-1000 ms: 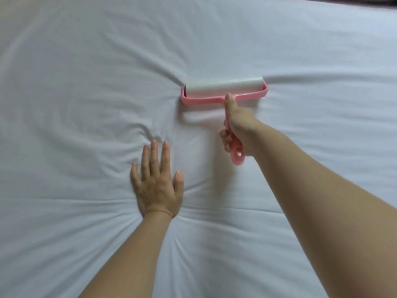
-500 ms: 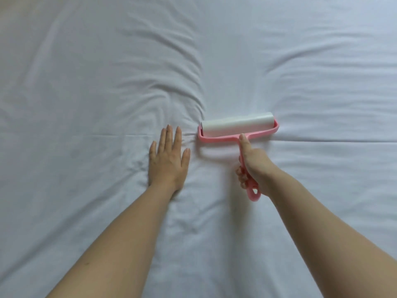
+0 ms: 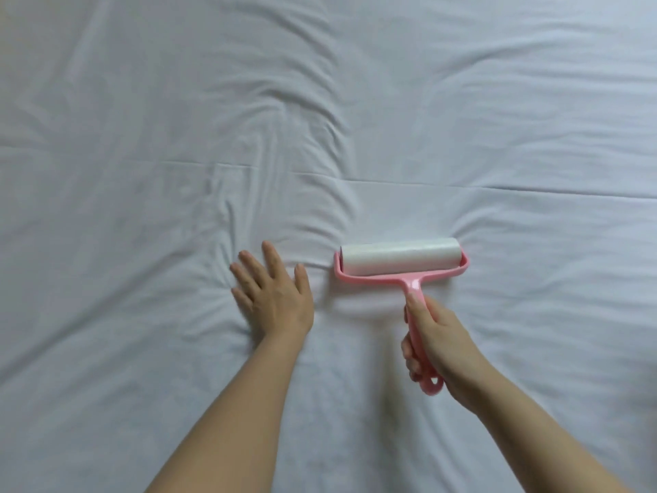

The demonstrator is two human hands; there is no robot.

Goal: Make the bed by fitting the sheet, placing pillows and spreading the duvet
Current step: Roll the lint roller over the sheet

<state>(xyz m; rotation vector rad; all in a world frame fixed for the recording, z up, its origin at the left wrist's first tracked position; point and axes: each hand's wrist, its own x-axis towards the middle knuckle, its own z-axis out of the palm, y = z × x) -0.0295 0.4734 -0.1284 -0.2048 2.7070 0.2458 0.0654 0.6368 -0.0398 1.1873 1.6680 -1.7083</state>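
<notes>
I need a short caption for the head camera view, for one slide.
Right hand rolls a pink lint roller over the white sheet; left hand lies flat beside it.

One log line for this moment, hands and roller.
left hand: flat on sheet | right hand: gripping lint roller handle | roller: on sheet | pillows, duvet: not visible

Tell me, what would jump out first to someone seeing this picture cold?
The pink lint roller stands out at once, the only colour on a creased white sheet that fills the whole view; it lies right of centre with its white roll on the cloth. The right hand grips its handle from below. Just left of the roller, the left hand lies flat on the sheet with its fingers spread, and creases fan out around it.
</notes>
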